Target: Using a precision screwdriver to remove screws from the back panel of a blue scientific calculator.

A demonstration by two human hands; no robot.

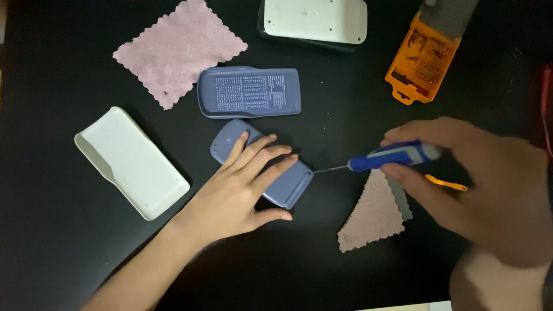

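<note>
Items on our black counter (69, 253), seen from the head view. Left hand (242, 193): we press it flat, fingers (262, 152) spread open, on a blue case (288, 184) that lies at an angle mid-counter; nothing is gripped. Right hand (478, 184): our fingers close around a blue screwdriver (394, 155), held level, its thin shaft pointing left with the tip just beside the case's right end; we cannot tell whether it touches. Blue cover (249, 92), printed in white, lies just above the case. White shell (131, 162) lies well to the left, hollow side up. White slab (315, 20) sits at the top edge. Pink cloth (178, 49) lies upper left, its corner near the cover. Second cloth (374, 216), folded to a triangle, lies under the screwdriver. Orange bit holder (417, 63) sits upper right, a grey lid (449, 16) at its far end. Small orange piece (446, 184) shows beside our right thumb.
</note>
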